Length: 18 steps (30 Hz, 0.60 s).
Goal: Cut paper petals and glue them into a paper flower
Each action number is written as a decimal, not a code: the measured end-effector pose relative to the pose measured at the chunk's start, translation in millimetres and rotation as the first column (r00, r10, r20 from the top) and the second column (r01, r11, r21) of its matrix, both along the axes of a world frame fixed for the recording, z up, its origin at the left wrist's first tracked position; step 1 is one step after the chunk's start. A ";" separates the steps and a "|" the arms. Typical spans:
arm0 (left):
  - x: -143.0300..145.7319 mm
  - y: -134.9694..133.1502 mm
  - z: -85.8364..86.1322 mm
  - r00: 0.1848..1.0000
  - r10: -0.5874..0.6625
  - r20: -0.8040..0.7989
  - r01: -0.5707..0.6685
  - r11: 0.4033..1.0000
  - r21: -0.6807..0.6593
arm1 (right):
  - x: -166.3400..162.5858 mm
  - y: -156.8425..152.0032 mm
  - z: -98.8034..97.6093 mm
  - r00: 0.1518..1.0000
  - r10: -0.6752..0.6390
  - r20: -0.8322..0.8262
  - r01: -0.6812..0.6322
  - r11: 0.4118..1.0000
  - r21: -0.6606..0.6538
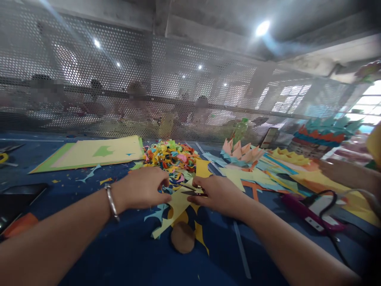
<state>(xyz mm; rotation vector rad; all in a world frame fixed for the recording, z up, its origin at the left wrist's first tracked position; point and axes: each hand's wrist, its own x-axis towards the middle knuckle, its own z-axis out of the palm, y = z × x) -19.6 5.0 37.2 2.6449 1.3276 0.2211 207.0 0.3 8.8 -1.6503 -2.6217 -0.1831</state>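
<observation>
My right hand (220, 194) is closed round a small pair of scissors (195, 193), whose blades point left over the paper. Just behind its fingers a yellow paper piece (203, 168) stands up. My left hand (145, 187), with a silver bangle at the wrist, has its fingers curled in; bits of blue paper show at the fingertips, and whether they are gripped is unclear. Between the hands a pale yellow paper offcut (178, 202) slants toward me. Below it lie a round brown disc (183, 237) and a curved yellow offcut (201, 237).
Behind my hands rises a heap of coloured paper scraps (172, 153). Stacked paper sheets (98, 153) lie left, beside a dark tablet-like object (20, 198). Toothed paper crowns (242, 151), a purple power strip (312, 214) and another person's hand (342, 172) are right. A perforated screen (125, 59) stands behind.
</observation>
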 end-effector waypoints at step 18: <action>20.9 12.9 -42.8 0.922 0.050 0.384 0.003 0.991 -0.137 | 2.3 0.9 -0.2 0.999 0.008 -0.038 -0.006 0.999 0.040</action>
